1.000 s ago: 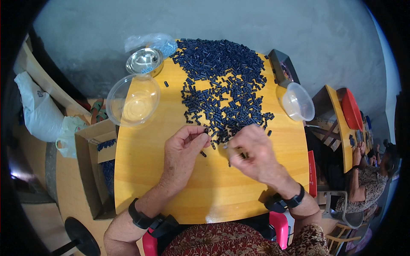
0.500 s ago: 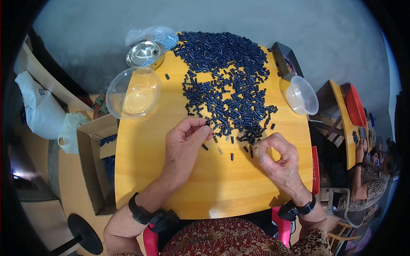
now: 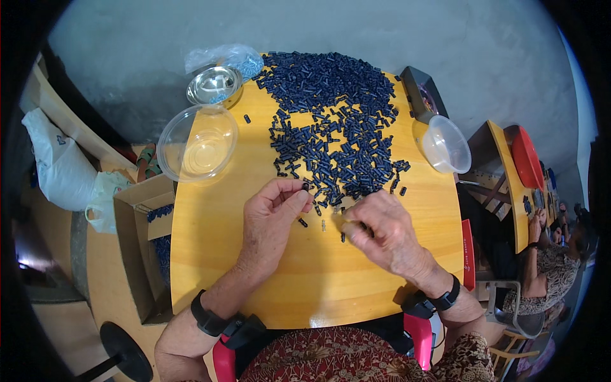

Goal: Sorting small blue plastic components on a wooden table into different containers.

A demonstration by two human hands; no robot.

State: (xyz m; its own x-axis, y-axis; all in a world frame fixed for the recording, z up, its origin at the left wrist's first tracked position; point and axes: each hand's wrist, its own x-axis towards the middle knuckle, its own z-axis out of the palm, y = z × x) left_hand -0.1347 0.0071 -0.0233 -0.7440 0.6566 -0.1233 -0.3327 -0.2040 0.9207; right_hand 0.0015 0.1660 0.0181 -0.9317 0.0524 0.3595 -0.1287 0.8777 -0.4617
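Note:
My left hand [image 3: 273, 216] is closed, thumb and forefinger pinching a small dark cylindrical piece [image 3: 306, 186] at the near end of the pile. To its right, my right hand [image 3: 382, 232] is low over the table with fingers curled together. What its fingertips hold, if anything, is hidden, and the hand is slightly blurred. A large pile of small dark blue-black cylindrical pieces [image 3: 331, 83] spreads from the far edge toward both hands. Between the hands lie a small clear piece [image 3: 323, 225] and a few loose dark ones.
On the yellow table [image 3: 254, 293], a clear plastic bowl [image 3: 168, 143], a metal bowl [image 3: 197, 95] and a bag of light-blue bits [image 3: 245, 63] stand left. A dark tray [image 3: 417, 83] and a translucent tub [image 3: 445, 146] sit right. A cardboard box [image 3: 137, 254] is beside the table; another person [image 3: 541, 274] sits right.
My right hand has moved left, toward my left hand, and turned so its back now faces up. The left hand keeps its pinch in nearly the same place.

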